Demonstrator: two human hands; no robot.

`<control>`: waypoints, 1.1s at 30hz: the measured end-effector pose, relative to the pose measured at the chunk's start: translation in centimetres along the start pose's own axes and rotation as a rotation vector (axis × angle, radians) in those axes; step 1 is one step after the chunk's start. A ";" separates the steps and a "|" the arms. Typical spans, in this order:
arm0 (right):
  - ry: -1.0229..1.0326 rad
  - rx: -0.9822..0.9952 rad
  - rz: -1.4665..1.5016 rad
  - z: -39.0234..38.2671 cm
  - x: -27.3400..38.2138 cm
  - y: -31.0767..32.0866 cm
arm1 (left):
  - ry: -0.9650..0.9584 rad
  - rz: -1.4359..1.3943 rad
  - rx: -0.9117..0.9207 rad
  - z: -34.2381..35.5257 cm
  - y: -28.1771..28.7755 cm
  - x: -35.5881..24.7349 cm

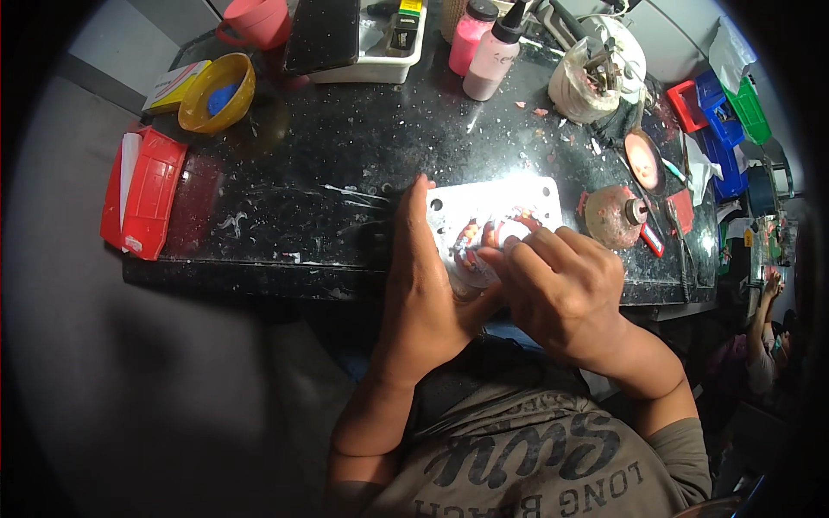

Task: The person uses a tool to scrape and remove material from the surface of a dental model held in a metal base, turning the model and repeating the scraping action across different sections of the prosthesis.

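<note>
White plate (527, 197) lies beyond our grip; left hand (427, 293) cradles the pink-white dental cast (473, 269); right hand (561, 289) pinches it steady.

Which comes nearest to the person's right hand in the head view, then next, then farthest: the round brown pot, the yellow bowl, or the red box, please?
From the right hand:
1. Round brown pot, just beyond it to the right.
2. Yellow bowl, far left at the back.
3. Red box, at the bench's left edge.

Yellow bowl (216, 92), red box (148, 194), perhaps two pinkish bottles (492, 52).
</note>
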State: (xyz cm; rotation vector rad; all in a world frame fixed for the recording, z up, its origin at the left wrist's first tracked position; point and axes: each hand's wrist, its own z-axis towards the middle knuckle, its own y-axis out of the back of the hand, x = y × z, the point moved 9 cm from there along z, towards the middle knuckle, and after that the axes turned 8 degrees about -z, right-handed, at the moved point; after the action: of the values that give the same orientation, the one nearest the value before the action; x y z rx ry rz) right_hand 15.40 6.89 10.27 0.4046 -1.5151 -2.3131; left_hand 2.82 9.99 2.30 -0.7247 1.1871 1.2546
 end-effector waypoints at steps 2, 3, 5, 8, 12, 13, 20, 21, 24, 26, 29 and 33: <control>-0.006 -0.033 -0.021 0.5 -0.1 0.3 | 0.004 0.014 -0.006 0.0 0.1 0.1; -0.008 0.028 0.009 0.9 -0.3 0.2 | 0.001 0.014 -0.006 0.0 0.1 0.0; -0.007 0.090 0.043 1.0 -0.4 0.2 | -0.001 0.006 -0.020 -0.1 0.1 0.2; -0.046 0.104 0.076 0.5 -0.6 0.8 | -0.034 0.026 -0.012 -0.2 0.1 0.2; -0.029 0.131 0.029 0.4 -0.4 0.6 | -0.037 0.015 -0.014 -0.1 0.1 0.0; -0.016 0.116 0.002 0.5 -0.2 0.6 | -0.026 0.007 -0.015 0.0 0.1 0.0; -0.005 0.115 -0.009 1.1 0.1 0.9 | -0.022 -0.014 -0.028 0.0 0.1 0.2; 0.010 0.158 -0.033 1.0 0.1 1.2 | -0.022 -0.015 -0.029 0.1 0.1 0.3; 0.064 0.202 -0.070 1.4 0.4 1.6 | -0.012 0.006 -0.025 0.0 0.1 0.5; 0.092 0.209 -0.096 1.9 0.6 1.9 | 0.043 -0.015 -0.020 0.0 0.0 0.8; 0.138 0.201 -0.127 2.8 1.0 2.2 | 0.053 0.037 -0.016 0.0 -0.3 1.2; 0.226 0.223 -0.151 3.3 1.7 1.9 | 0.096 0.017 -0.018 0.1 -0.3 1.2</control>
State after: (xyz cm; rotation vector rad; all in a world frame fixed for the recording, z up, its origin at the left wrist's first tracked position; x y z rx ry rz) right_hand 12.73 8.12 13.23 0.8357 -1.6813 -2.1238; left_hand 2.98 10.41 1.17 -0.7966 1.2641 1.2577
